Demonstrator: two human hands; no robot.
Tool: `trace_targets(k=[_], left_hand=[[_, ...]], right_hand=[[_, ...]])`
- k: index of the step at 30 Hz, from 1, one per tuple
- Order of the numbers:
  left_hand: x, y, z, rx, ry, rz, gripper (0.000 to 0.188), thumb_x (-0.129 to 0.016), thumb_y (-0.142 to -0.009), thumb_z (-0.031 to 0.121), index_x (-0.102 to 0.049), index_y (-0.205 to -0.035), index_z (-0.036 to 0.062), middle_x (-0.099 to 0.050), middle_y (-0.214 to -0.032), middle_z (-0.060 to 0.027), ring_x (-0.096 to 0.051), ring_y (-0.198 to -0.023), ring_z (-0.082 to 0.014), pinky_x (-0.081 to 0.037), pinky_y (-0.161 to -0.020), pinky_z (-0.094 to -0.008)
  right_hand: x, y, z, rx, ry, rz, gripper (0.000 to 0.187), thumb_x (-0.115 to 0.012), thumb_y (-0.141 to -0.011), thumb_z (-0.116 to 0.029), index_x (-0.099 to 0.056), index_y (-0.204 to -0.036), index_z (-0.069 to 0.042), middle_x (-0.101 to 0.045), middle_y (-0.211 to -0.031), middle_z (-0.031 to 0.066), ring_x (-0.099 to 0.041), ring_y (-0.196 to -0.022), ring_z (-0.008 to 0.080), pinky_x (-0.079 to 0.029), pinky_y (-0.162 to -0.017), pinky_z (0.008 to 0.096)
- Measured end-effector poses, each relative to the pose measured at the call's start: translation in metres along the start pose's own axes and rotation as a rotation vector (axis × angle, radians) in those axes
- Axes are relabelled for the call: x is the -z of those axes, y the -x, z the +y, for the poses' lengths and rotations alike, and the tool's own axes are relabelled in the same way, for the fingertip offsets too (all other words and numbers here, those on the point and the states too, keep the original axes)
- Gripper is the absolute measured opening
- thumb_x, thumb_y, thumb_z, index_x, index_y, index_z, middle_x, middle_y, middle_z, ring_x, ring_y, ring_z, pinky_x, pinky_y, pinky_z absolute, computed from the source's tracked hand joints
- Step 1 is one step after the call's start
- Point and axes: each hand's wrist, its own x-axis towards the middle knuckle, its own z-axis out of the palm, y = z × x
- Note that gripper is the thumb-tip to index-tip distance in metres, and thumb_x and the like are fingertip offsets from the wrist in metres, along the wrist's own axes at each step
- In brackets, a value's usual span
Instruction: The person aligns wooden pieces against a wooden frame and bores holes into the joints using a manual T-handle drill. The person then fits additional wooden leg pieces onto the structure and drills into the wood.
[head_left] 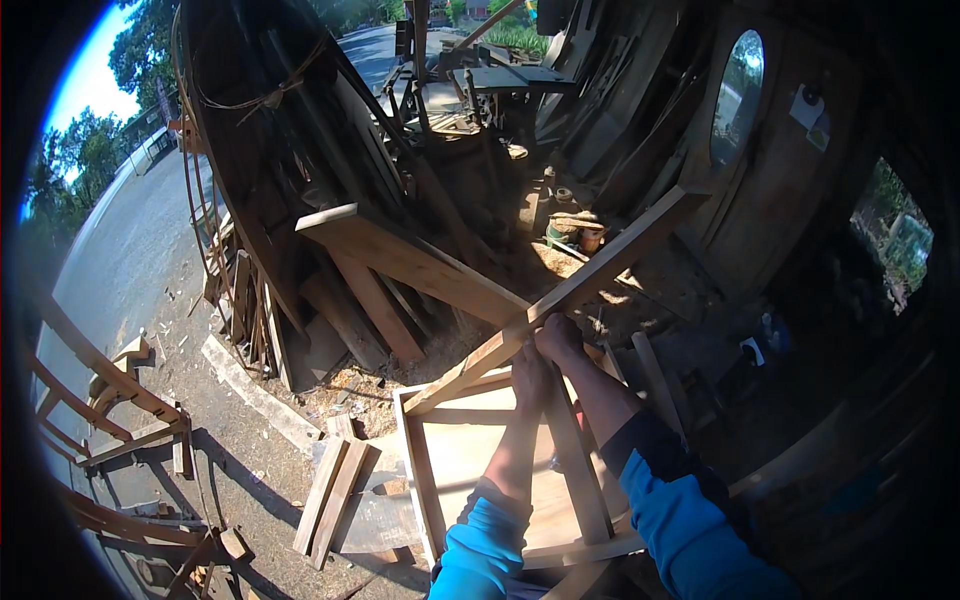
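Observation:
A long wooden board (620, 252) runs slantwise from upper right down to a pale wooden frame (409, 460). Another plank (410, 262) meets it from the left at an angle, close to my hands. Just below that meeting point, my left hand (533, 378) grips at the long board's near edge, its fingertips partly hidden. My right hand (560, 337) is right beside it, closed in a fist against the same board. A narrower wood piece (578, 470) stretches from under my hands across the frame. Any small item between the hands cannot be made out.
Two short planks (333, 500) lie left of the frame. Curved wooden chair parts (110, 390) stand at the far left. Tall boards (290, 130) lean behind, with shavings (350, 385) on the ground. A green can (565, 232) stands beyond the long board.

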Motion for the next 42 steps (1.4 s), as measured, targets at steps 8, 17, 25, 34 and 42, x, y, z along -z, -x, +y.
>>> trace_targets(k=[8,17,25,34,42], left_hand=[[0.007,0.012,0.022,0.069,-0.019,-0.031,0.059,-0.025,-0.098,0.042,-0.057,-0.111,-0.0047,-0.061,-0.108,-0.0281,-0.058,-0.102,-0.0428,-0.042,-0.090,-0.0482],[0.009,0.030,-0.008,-0.066,0.038,-0.035,0.048,-0.036,-0.099,0.038,-0.053,-0.116,-0.0028,-0.060,-0.104,-0.0262,-0.059,-0.095,-0.0408,-0.046,-0.079,-0.0472],[0.036,0.180,-0.012,0.531,0.732,-0.582,0.055,-0.048,-0.097,0.043,-0.043,-0.130,-0.0013,-0.061,-0.101,-0.0154,-0.063,-0.089,-0.0259,-0.052,-0.083,-0.0404],[0.054,0.244,-0.021,0.637,0.452,-0.806,0.045,-0.068,-0.088,0.019,-0.050,-0.123,-0.0011,-0.061,-0.108,-0.0106,-0.060,-0.100,-0.0224,-0.048,-0.090,-0.0376],[0.059,0.236,-0.052,0.586,0.385,-1.143,0.036,-0.071,-0.084,0.011,-0.057,-0.115,0.0005,-0.063,-0.106,-0.0095,-0.059,-0.102,-0.0208,-0.046,-0.092,-0.0358]], right_hand=[[-0.004,-0.025,0.025,0.089,-0.150,-0.165,0.036,-0.068,-0.080,-0.024,-0.066,-0.104,0.003,-0.068,-0.097,0.0229,-0.067,-0.090,0.0310,-0.052,-0.077,0.0401],[0.000,0.000,0.039,0.138,-0.146,-0.144,0.054,-0.065,-0.080,-0.039,-0.062,-0.107,0.008,-0.061,-0.109,0.0309,-0.061,-0.104,0.0387,-0.049,-0.088,0.0432],[0.010,0.009,0.061,0.266,-0.153,0.067,0.057,-0.066,-0.079,-0.043,-0.061,-0.111,0.004,-0.065,-0.103,0.0280,-0.063,-0.100,0.0385,-0.049,-0.088,0.0421],[0.135,0.130,0.056,0.216,-0.883,-0.132,0.046,-0.066,-0.088,-0.026,-0.056,-0.122,0.003,-0.068,-0.092,0.0120,-0.065,-0.081,0.0182,-0.052,-0.076,0.0323],[0.146,0.396,0.153,-0.010,-1.228,-0.421,0.040,-0.061,-0.092,-0.010,-0.050,-0.129,0.000,-0.065,-0.103,0.0098,-0.062,-0.098,0.0175,-0.051,-0.087,0.0308]])
